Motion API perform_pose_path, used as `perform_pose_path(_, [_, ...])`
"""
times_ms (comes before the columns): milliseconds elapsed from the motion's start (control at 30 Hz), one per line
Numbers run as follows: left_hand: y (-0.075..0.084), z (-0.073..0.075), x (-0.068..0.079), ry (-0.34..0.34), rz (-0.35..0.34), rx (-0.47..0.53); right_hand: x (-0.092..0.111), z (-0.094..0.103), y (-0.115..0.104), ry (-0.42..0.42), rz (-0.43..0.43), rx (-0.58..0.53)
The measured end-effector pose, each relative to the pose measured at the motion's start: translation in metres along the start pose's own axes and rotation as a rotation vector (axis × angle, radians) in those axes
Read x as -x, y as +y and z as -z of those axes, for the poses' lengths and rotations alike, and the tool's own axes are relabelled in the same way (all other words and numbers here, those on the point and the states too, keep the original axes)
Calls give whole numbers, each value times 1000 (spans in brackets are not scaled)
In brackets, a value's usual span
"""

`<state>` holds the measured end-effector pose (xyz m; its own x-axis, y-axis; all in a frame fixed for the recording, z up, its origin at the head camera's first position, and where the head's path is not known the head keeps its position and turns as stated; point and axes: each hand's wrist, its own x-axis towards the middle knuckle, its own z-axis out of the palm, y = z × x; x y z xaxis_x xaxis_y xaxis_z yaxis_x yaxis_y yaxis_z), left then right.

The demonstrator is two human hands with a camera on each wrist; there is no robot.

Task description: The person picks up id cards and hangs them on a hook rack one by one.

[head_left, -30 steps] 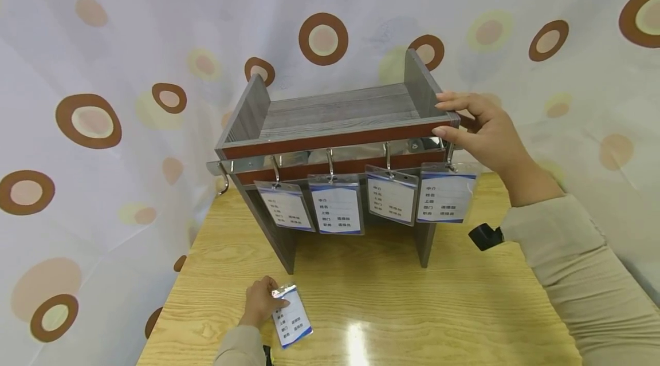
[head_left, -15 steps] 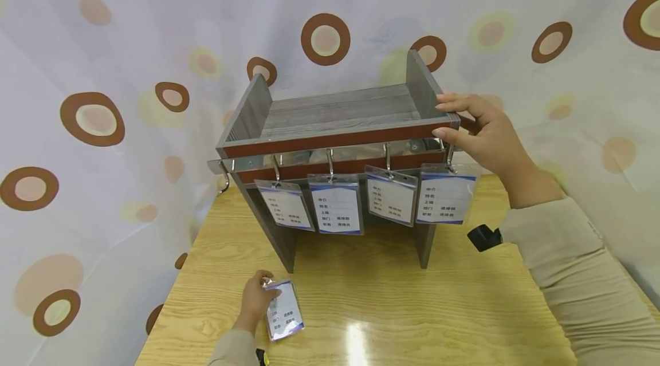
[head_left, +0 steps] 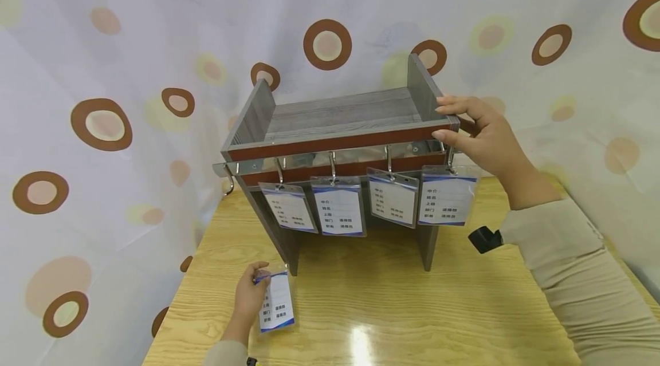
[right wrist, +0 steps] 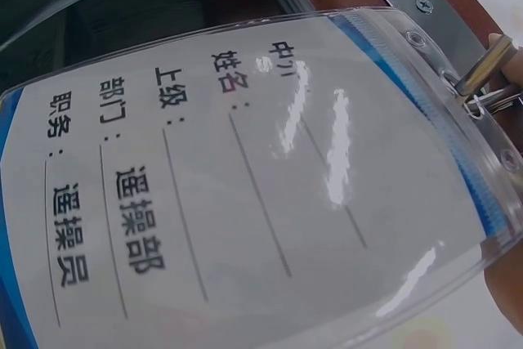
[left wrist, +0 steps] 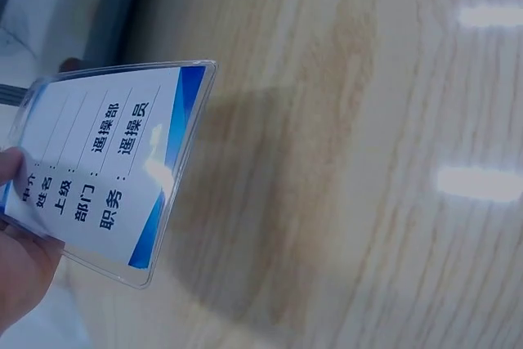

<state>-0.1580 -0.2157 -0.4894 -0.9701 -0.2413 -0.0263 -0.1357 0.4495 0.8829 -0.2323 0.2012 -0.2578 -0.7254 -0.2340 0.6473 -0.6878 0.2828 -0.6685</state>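
Note:
My left hand point(head_left: 250, 292) pinches a name badge point(head_left: 279, 304) by its upper end, at the left of the head view. In the left wrist view the badge point(left wrist: 106, 161), a white card with blue corners in a clear sleeve, is lifted off the tabletop and casts a shadow on it. My right hand point(head_left: 487, 134) grips the right front corner of a grey wooden shelf point(head_left: 345, 111), thumb in front and fingers over the side panel. Several more badges point(head_left: 338, 210) hang from the shelf's metal hook rail point(head_left: 309, 158). One hanging badge point(right wrist: 196, 177) fills the right wrist view.
The leftmost hook point(head_left: 228, 180) on the rail carries nothing. The shelf's side legs point(head_left: 427, 247) stand on a wooden table point(head_left: 381, 297). A white curtain with brown and yellow circles point(head_left: 327, 45) hangs behind and at the left.
My left hand has raised the badge off the table and moved it slightly left and toward the shelf. The right hand keeps its hold on the shelf corner.

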Motion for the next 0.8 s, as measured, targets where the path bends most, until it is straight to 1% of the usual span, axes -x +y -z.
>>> perform_pose_path(167, [14, 6, 2, -7, -10, 83, -2, -2, 0, -1, 3, -4])
perform_pose_path(333, [30, 9, 6, 2, -27, 134, -1, -3, 0, -1, -7, -14])
perform_pose_path(533, [53, 13, 13, -1, -58, 174, 1, -2, 0, 4, -29, -10])
perform_pose_path(633, [65, 17, 17, 0, -80, 200, 2, -2, -1, 4, -34, -10])
perform_pose_path(800, [81, 24, 22, -7, -128, 235, 2, -1, -2, 2, -52, 29])
